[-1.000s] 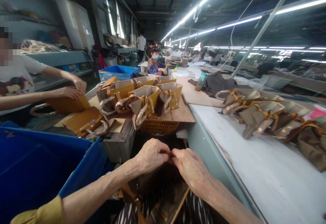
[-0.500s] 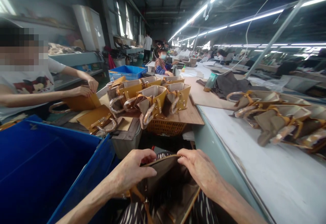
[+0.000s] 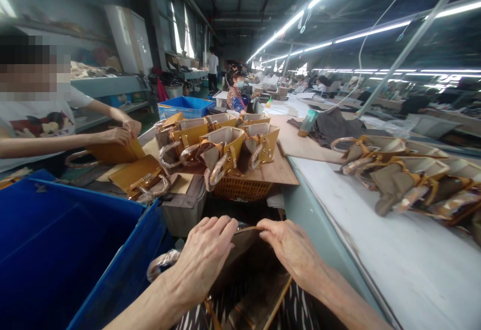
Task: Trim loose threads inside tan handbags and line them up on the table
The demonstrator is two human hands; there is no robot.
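A handbag (image 3: 255,270) with a dark brown lining and a tan edge rests on my lap, its mouth facing me. My left hand (image 3: 210,255) is closed over the left part of the far rim, back of the hand up, its thumb mostly hidden. Farther right on that same rim, my right hand (image 3: 289,250) pinches the edge between thumb and fingers. A plastic-wrapped handle (image 3: 163,264) sticks out to the left of my left wrist. The outer face of the bag is out of sight.
Several tan handbags (image 3: 225,142) stand on a board over an orange basket (image 3: 242,189). More bags (image 3: 409,170) lie on the white table (image 3: 376,250) at right. A blue bin (image 3: 86,220) is at left. Beyond it, a co-worker's hands (image 3: 126,132) hold another bag.
My left hand has rolled over the rim and closed on it, shifting slightly right. A wrapped handle now shows beside my left wrist. My right hand keeps its pinch.
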